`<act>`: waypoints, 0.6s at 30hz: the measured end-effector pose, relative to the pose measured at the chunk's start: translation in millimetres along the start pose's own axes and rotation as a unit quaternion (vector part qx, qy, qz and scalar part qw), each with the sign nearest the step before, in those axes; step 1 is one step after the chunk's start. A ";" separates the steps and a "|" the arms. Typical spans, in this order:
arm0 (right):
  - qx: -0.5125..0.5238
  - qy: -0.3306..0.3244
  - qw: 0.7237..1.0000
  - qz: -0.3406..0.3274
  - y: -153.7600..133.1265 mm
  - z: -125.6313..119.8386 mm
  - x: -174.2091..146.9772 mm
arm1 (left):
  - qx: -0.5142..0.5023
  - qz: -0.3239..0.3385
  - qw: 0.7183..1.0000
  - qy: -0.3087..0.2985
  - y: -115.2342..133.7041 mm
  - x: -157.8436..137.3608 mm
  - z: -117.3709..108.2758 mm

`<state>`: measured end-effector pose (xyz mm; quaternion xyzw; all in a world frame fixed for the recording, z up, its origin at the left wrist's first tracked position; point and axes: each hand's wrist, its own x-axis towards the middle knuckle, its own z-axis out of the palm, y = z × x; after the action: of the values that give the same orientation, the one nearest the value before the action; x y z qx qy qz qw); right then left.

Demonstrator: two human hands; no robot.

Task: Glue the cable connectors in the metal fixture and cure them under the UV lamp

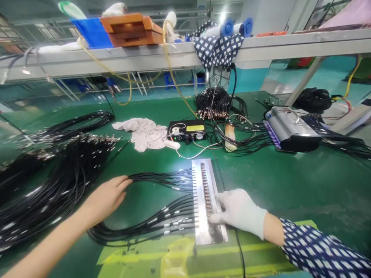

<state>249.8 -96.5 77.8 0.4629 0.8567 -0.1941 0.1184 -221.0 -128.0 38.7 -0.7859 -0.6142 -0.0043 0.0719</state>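
A silver metal cable fixture (198,233) lies on the bench, with a slotted left edge and a long window showing a row of small copper-coloured cable ends. Black cables (162,178) run leftward out of its slots in two bundles. My bare left hand (108,199) is closed around the upper bundle, left of the fixture; its palm side is hidden. The lower bundle (139,231) curves back beneath my left wrist. In a white glove, my right hand (242,212) grips the fixture's right side, thumb on its face near the window's lower end.
Heaps of black cables (72,170) cover the bench's left side. Behind the fixture are a pinkish cloth (147,133), a black control box (187,130) and a cable pile (214,102). A silver machine (292,125) with purple light stands right. A shelf (275,44) crosses above.
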 end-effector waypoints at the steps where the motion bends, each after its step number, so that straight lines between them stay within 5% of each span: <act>1: 0.003 0.012 0.999 -0.034 -1.9 5.5 -4.1 | -0.021 0.004 1.000 0.008 11.7 17.0 4.4; 6: 0.004 0.075 0.981 -0.181 -7.7 55.9 -16.6 | -0.153 0.002 0.986 0.062 57.1 82.4 42.3; 11: -0.022 0.202 0.935 -0.292 -8.4 72.0 -22.1 | -0.158 -0.019 0.985 0.070 71.7 87.6 66.6; 14: -0.041 0.261 0.907 -0.327 -9.1 26.5 -27.3 | -0.161 -0.023 0.984 0.077 68.8 77.7 68.7; 18: -0.019 0.335 0.916 -0.221 -5.0 -97.4 10.9 | -0.166 -0.030 0.983 0.067 65.5 80.1 65.9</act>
<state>237.3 -47.7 162.0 0.2970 0.9303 -0.0326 -0.2126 -143.5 -58.3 -26.0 -0.7662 -0.6218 -0.1613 -0.0191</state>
